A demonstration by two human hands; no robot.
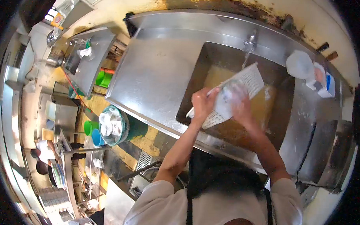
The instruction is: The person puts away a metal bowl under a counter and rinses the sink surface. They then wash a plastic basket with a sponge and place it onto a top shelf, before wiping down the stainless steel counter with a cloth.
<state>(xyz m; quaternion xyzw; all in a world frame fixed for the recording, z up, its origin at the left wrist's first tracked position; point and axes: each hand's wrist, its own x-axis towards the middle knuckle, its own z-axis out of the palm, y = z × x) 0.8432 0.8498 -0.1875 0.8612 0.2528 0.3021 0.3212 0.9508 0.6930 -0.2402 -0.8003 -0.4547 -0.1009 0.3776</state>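
Note:
A white perforated plastic basket [255, 80] is held tilted over the sink basin [286, 90]. My left hand [204, 102] is closed around its left edge. My right hand [239, 106] is pressed against the basket's face, its fingers smeared by motion. Under those fingers is a pale, blurred patch whose kind I cannot make out. Behind the basket, a thin stream of water runs from the metal faucet [250, 41]. Murky brownish water [221, 76] lies in the basin.
A steel drainboard [157, 68] extends left of the basin. Right of it stand a whitish container [300, 64] and a cut-open white jug [320, 79]. A lined trash bin [112, 126] and a green bucket [91, 127] are on the floor. A person [47, 150] is at the far left.

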